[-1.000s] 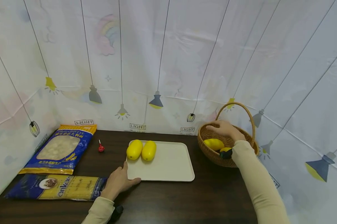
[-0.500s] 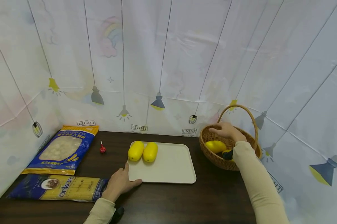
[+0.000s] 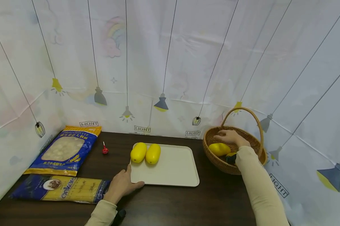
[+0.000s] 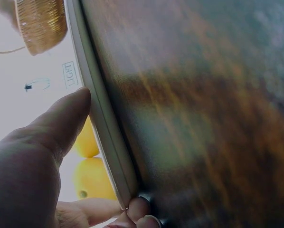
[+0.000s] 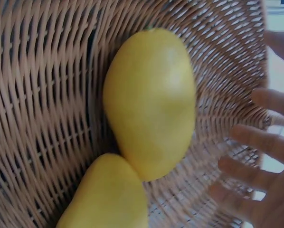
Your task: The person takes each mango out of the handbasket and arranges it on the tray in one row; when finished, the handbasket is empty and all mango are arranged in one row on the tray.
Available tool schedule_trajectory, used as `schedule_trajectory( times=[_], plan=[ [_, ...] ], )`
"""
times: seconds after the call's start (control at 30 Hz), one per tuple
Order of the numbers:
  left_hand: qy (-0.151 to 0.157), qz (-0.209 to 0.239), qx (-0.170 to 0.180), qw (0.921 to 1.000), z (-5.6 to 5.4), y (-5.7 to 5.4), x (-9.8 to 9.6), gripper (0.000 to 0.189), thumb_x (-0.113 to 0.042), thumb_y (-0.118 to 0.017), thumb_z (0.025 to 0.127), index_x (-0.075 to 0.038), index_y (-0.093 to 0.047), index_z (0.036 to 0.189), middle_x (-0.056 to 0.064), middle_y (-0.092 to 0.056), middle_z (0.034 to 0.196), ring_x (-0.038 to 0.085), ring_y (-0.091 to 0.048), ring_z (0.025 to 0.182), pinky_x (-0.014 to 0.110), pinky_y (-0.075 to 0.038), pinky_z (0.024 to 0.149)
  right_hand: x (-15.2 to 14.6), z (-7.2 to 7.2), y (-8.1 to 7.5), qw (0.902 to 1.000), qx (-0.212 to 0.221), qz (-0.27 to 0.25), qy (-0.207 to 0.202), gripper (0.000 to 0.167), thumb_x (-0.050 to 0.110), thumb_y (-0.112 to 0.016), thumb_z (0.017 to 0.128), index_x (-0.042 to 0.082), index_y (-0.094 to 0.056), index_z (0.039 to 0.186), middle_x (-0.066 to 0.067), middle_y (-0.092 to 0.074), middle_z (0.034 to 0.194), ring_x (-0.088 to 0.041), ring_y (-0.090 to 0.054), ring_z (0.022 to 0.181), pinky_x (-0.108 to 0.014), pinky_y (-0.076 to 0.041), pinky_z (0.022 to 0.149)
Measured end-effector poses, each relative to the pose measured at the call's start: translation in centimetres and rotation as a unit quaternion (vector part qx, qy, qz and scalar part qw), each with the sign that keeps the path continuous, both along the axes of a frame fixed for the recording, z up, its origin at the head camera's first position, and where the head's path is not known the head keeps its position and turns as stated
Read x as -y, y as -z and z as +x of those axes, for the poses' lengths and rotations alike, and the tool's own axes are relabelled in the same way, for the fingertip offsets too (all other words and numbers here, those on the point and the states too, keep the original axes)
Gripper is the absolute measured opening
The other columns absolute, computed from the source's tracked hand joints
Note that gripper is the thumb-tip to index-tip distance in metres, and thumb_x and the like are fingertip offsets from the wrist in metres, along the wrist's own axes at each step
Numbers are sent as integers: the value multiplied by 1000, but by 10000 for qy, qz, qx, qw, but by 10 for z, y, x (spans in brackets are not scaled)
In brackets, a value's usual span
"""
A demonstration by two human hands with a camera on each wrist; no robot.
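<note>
In the head view my left hand (image 3: 121, 185) touches the near left corner of a white tray (image 3: 176, 166). Its thumb lies along the front rim. Two yellow mangoes, a left one (image 3: 138, 153) and a right one (image 3: 153, 154), sit side by side at the tray's far left. Over the wicker basket (image 3: 221, 166), my right hand (image 3: 229, 137) reaches inside with nothing in it. The right wrist view has its fingers (image 5: 260, 142) spread, apart from a mango (image 5: 151, 104). A second mango (image 5: 108, 199) touches the first, partly cut off by the frame.
A blue bag of orecchiette (image 3: 63, 149) and a pack of spaghetti (image 3: 73, 189) lie on the left of the dark table (image 3: 170, 207). Near them is a red lollipop (image 3: 105, 150). The basket's tall handle (image 3: 257, 121) arches beside my right forearm. A printed curtain (image 3: 158, 62) stands behind.
The scene has shifted slightly right and down in the head view. My right hand has dropped a little lower into the basket. The left hand stays at the tray corner.
</note>
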State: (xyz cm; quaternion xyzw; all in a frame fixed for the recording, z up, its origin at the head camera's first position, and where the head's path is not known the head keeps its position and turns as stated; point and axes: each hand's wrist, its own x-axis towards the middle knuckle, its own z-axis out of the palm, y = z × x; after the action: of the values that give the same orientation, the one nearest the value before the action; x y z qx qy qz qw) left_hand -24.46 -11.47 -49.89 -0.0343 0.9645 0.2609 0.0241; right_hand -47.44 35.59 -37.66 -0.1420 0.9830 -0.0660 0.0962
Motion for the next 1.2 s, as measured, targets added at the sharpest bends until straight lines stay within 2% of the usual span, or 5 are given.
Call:
schedule_trajectory(
  times=[0.23, 0.47, 0.83, 1.0, 1.2],
  plan=[
    [33, -50, 9, 10000, -1, 1, 0, 109, -62, -76, 78, 7, -35, 152, 32, -58, 130, 41, -64, 108, 54, -53, 92, -4, 2, 15, 9991, 338, -216, 147, 81, 58, -46, 101, -2, -35, 154, -36, -36, 154, -60, -29, 141, -69, -33, 111],
    [42, -37, 4, 10000, -1, 0, -1, 108, -61, -77, 78, 7, -35, 152, 33, -58, 131, 42, -64, 109, 55, -53, 93, -8, 6, 27, 9976, 530, -311, 307, 88, 60, -51, 97, -3, -30, 156, -36, -31, 156, -59, -24, 144, -68, -29, 115],
    [25, -47, -28, 10000, -1, 0, 0, 107, -61, -77, 78, 7, -36, 151, 32, -59, 129, 40, -65, 106, 54, -54, 91, -6, 5, 39, 9964, 646, -363, 418, 92, 61, -60, 92, -1, -34, 154, -35, -33, 156, -57, -30, 143, -67, -32, 113],
    [25, -44, -52, 10000, 0, 0, 0, 108, -61, -77, 78, 7, -36, 152, 32, -60, 128, 39, -65, 104, 53, -55, 88, -5, 2, 44, 9975, 573, -260, 318, 93, 64, -64, 88, 0, -40, 152, -36, -39, 152, -57, -35, 140, -66, -37, 110],
    [61, -78, -113, 9999, 0, -2, 1, 108, -61, -76, 78, 8, -36, 152, 32, -60, 128, 40, -65, 104, 53, -55, 86, 0, 0, 45, 9977, 584, -263, 231, 96, 58, -73, 82, -1, -42, 151, -34, -40, 152, -56, -35, 141, -66, -36, 111]
  ],
)
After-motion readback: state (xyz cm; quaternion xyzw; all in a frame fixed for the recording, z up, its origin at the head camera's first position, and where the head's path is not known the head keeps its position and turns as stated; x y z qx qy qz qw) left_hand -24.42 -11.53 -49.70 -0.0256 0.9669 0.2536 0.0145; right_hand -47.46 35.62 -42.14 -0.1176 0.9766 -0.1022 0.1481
